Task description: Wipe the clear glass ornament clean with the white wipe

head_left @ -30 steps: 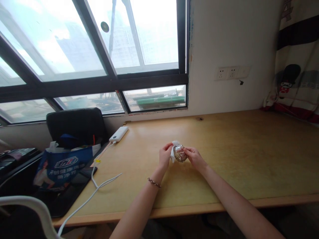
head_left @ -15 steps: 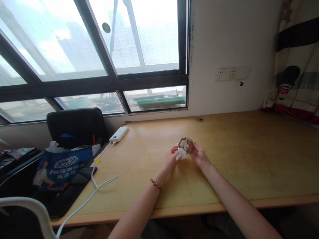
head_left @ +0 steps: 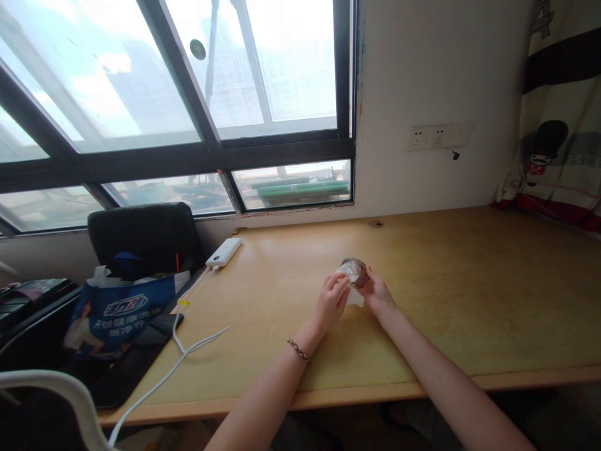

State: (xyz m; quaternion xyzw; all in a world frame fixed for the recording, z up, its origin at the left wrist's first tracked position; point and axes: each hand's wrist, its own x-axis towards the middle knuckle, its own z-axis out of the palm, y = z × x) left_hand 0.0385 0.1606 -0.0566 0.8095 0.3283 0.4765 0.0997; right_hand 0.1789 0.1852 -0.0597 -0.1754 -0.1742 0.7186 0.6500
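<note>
Since a moment ago the white tissue has gone from the outside of the small glass jar toward its mouth, and the jar has been tipped more upright, rim facing up.

Nearest the camera, both forearms reach out over the front edge of the table, the left one wearing a thin beaded bracelet. The left hand has its fingers bunched together on the tissue, pressing it at the jar's rim. The right hand is closed around the jar's side, holding it just above the table near the middle.

The jar looks like clear glass: stiff, smooth, probably slippery, and breakable if dropped, so a hold around the body seems safest. The tissue is soft and light and would tear easily.

Further left, a white cable runs to a white power bank. Beyond the table's left end a blue bag sits on a black chair. At the back are the window and wall sockets.
</note>
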